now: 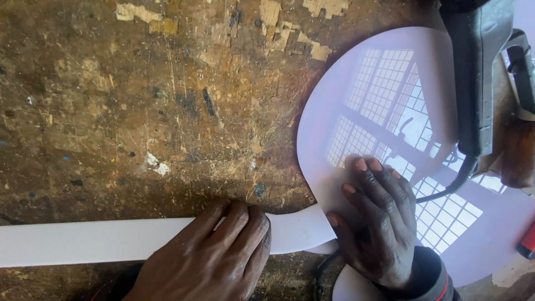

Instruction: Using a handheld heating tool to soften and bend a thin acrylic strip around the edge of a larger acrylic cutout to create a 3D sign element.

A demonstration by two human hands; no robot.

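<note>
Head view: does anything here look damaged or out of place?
The wooden benchtop is badly worn: scratched, stained, with flaking pale patches. The white strip and glossy round sheet under the left hand and right hand look intact.

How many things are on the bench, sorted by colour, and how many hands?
White: 2, the round glossy disc and the long strip
Black: 1, the power tool with its cord
Red: 1, an object at the right edge
Hands: 2, left hand, right hand
Total: 6

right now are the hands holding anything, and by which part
Nothing is gripped. The left hand presses flat on the white strip near its curved end; the right hand presses flat on the glossy white disc near its lower edge.
</note>
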